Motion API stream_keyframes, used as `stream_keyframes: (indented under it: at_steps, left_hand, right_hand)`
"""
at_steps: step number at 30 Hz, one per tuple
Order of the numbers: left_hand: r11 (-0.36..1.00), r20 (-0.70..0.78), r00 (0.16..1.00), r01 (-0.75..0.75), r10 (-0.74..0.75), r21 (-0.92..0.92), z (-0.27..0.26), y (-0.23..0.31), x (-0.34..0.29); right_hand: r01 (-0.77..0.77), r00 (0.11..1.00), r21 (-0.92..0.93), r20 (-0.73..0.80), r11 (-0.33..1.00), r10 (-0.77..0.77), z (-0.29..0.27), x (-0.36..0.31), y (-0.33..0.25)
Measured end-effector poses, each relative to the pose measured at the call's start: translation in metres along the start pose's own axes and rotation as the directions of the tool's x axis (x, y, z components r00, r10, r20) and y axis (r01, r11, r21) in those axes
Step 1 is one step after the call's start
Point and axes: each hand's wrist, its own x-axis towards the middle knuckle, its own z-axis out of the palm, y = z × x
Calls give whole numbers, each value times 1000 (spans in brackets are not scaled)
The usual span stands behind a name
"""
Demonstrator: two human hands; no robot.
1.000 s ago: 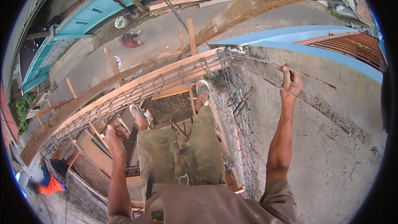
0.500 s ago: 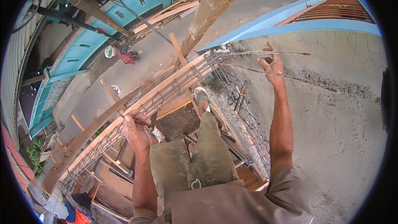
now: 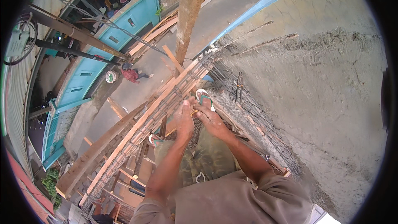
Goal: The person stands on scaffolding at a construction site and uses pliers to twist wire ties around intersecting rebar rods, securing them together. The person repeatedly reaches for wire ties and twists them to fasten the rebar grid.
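Note:
Both hands are together in front of my body, above my knees. My left hand (image 3: 184, 120) has its thumb raised and fingers curled toward the other hand. My right hand (image 3: 210, 120) meets it with bent fingers pressed in close. Anything small between the fingertips is too hidden to name. Just beyond the hands runs a rebar cage (image 3: 166, 96) of long rods and bent stirrups, lying along a wooden form board (image 3: 128, 139). My sandalled feet (image 3: 204, 99) show on either side of the hands.
A rough grey plastered wall (image 3: 315, 83) rises at the right, with two rods (image 3: 265, 46) sticking out along it. More rebar (image 3: 253, 110) runs beside the wall. A wooden post (image 3: 188, 20) stands ahead. Below, a person (image 3: 132, 74) is on the street near a white bucket (image 3: 111, 76).
My hands have come together from far apart: the left off the form board's side, the right away from the protruding rods. My view has turned, and the person below has changed posture.

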Motion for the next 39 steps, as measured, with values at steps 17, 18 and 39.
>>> stream_keyframes:
  at_steps: [17, 18, 39]
  left_hand:
    - [821, 232, 956, -274, 177, 501, 11, -156, 310]
    - [813, 216, 963, -252, 159, 525, 18, -162, 336]
    - [475, -19, 955, 164, -296, 864, 77, -224, 461]
  right_hand:
    - [-303, 952, -860, -293, 411, 90, -170, 204, 242]
    - [-305, 951, -855, -296, 420, 88, -170, 224, 264]
    - [-100, 994, -455, -13, 885, 106, -129, 341, 434]
